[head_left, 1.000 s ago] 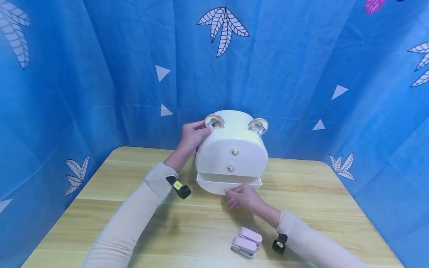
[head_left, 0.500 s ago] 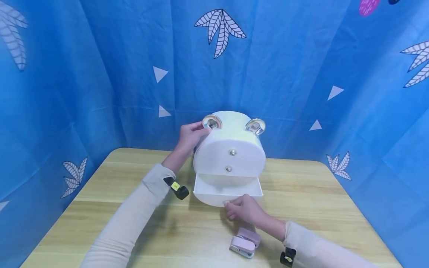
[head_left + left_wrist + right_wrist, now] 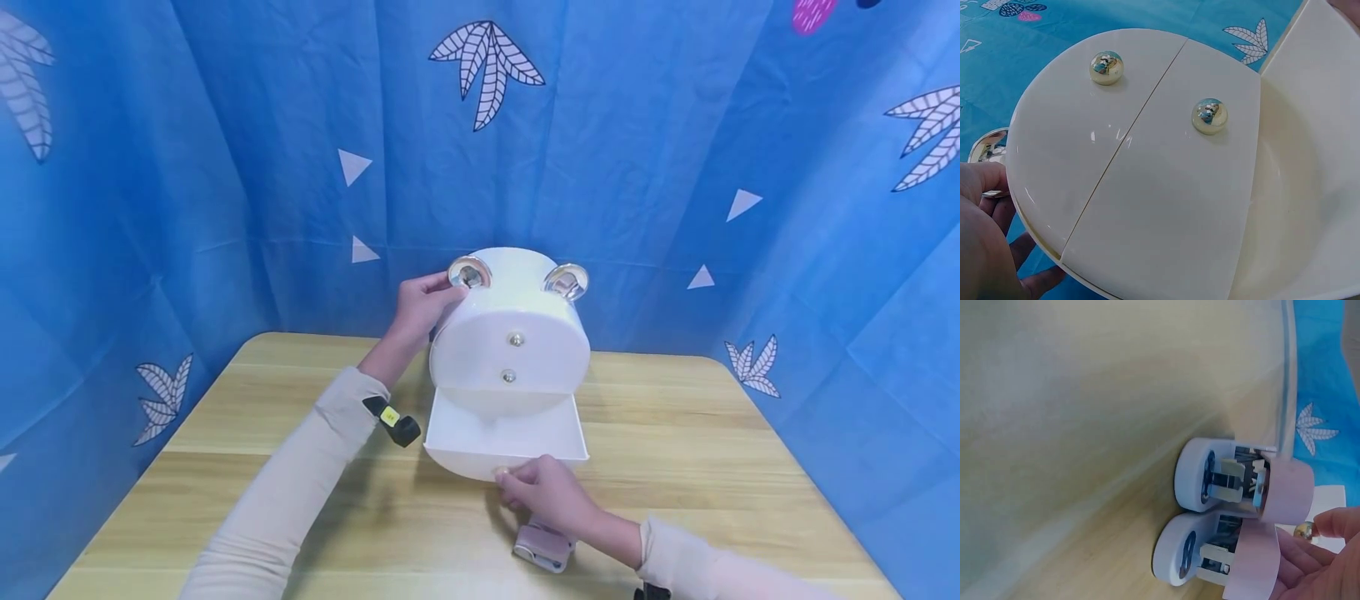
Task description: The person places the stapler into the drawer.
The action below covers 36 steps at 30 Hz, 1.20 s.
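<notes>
A white storage box [image 3: 551, 350] with silver round ears and shiny knobs stands on the table. Its bottom drawer [image 3: 457, 463] is pulled far out, and no items show inside. At the box's upper left side, my left hand [image 3: 422, 310] grips the box by its left ear [image 3: 469, 272], thumb against the ear. In the left wrist view, the two upper drawer fronts [image 3: 1166, 206] sit closed. My right hand [image 3: 553, 498] pinches the bottom drawer's knob [image 3: 1303, 530] between thumb and fingers. Beneath that hand lie two small pink-and-white staplers [image 3: 1288, 489], partly hidden by it in the head view.
The wooden table [image 3: 675, 450] reaches back to a blue patterned curtain [image 3: 622, 167] close behind the box. The curtain also hangs along both sides. A black wrist camera [image 3: 397, 423] is strapped to the left sleeve.
The bottom drawer has slid out toward me, from slightly ajar to far out, drawn by my right hand. The left hand stays at the ear. The staplers are now more covered.
</notes>
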Tool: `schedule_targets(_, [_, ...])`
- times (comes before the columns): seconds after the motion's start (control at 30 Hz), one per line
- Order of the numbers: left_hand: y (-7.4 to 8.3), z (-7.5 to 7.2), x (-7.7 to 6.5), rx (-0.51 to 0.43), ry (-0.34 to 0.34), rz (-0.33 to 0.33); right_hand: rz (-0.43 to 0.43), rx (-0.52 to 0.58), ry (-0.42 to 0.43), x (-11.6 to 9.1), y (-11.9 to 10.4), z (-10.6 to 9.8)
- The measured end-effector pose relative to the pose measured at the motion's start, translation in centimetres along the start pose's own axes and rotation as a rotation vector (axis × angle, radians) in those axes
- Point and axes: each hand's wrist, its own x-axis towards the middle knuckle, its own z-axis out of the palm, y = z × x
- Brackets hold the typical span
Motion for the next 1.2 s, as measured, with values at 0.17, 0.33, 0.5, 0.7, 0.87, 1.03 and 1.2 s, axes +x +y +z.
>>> schedule_targets(0.17, [0.0, 0.0, -0.1, 0.003, -0.002, 0.003, -0.031, -0.046, 0.005, -0.1, 0.0, -0.1])
schedule_targets(0.33, [0.1, -0.1, -0.2, 0.002, 0.005, 0.011, -0.044, -0.109, -0.095, 0.1, 0.0, -1.0])
schedule_targets(0.5, [0.0, -0.1, -0.2, 0.003, 0.008, 0.009, -0.11, -0.274, -0.256, 0.0, -0.9, -3.0])
schedule_targets(0.7, [-0.2, 0.0, 0.0, 0.001, 0.011, 0.013, -0.17, -0.463, -0.329, -0.5, -2.1, -4.9])
schedule_targets(0.87, [-0.2, 0.1, 0.0, 0.006, 0.008, 0.01, -0.163, -0.613, -0.318, -1.4, -2.6, -5.8])
schedule_targets(1.03, [-0.1, 0.1, 0.0, 0.009, -0.002, 0.0, -0.157, -0.71, -0.314, -2.1, -2.6, -6.1])
schedule_targets(1.2, [-0.1, 0.0, 0.0, 0.01, -0.008, -0.011, -0.148, -0.738, -0.302, -2.7, -2.3, -6.2])
